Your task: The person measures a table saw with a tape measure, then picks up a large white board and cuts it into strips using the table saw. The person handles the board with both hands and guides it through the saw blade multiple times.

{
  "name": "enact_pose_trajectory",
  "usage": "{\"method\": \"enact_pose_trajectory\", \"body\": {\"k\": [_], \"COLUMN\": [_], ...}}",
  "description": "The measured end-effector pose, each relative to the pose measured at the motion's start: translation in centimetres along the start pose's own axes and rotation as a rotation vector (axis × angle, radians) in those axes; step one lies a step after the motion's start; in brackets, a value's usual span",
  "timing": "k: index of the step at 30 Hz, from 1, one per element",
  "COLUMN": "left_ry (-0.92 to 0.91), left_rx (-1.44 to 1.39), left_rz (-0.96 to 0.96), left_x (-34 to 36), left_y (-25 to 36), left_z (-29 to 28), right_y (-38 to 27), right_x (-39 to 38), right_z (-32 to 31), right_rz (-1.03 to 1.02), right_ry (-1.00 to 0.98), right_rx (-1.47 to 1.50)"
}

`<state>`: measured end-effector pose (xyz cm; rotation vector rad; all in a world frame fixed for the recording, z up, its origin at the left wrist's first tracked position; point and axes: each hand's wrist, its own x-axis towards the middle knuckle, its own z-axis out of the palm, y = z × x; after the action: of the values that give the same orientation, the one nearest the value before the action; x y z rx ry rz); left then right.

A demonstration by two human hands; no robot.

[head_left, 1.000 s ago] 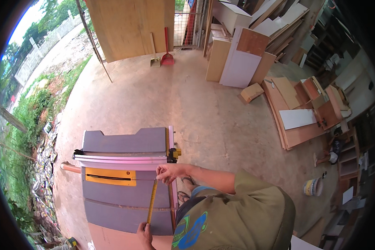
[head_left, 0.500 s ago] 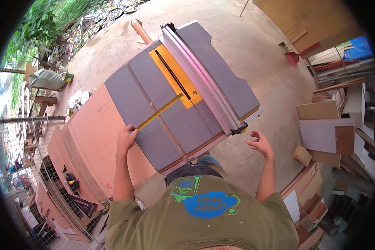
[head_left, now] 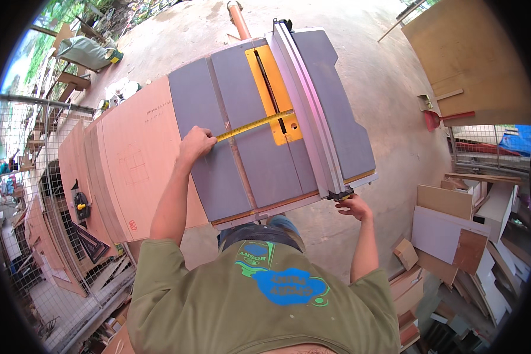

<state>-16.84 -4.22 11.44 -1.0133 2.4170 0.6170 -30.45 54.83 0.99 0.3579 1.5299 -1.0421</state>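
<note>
A yellow tape measure blade (head_left: pixel 251 124) lies across the grey table saw top (head_left: pixel 271 171). My left hand (head_left: pixel 199 143) is closed on its near end at the left edge of the top; the tape's case is not visible. The far end crosses the yellow insert plate (head_left: pixel 271 88) with its dark slot and meets the long metal rip fence (head_left: pixel 308 112). My right hand (head_left: pixel 357 209) is at the fence's front end, fingers curled against the black fence handle (head_left: pixel 340 195). The fingertips are partly hidden under the handle.
A wooden sheet (head_left: pixel 150 153) adjoins the saw's left side, carrying a black tool (head_left: pixel 81 205) with a yellow knob. Wire mesh (head_left: pixel 47 194) stands further left. Board offcuts (head_left: pixel 442 233) pile at the right, near a red dustpan (head_left: pixel 433 120). An orange pipe (head_left: pixel 238 20) extends behind the saw.
My right hand has moved from open air to the fence handle. My left hand has shifted farther forward with the tape, whose far end now reaches the fence. The whole view has turned somewhat.
</note>
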Motion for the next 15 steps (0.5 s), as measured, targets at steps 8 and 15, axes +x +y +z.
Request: {"method": "enact_pose_trajectory", "body": {"k": [8,15], "left_ry": [-0.011,-0.064], "left_rx": [0.043,0.000], "left_rz": [-0.081,-0.011], "left_x": [-0.5,1.4], "left_y": [2.0,0.6], "left_z": [-1.3,-0.5], "right_y": [0.6,1.2], "right_x": [4.8,5.4], "right_z": [-1.6,-1.1], "right_rz": [0.048,0.054], "right_ry": [-0.189,-0.220], "right_rx": [0.001,-0.022]}}
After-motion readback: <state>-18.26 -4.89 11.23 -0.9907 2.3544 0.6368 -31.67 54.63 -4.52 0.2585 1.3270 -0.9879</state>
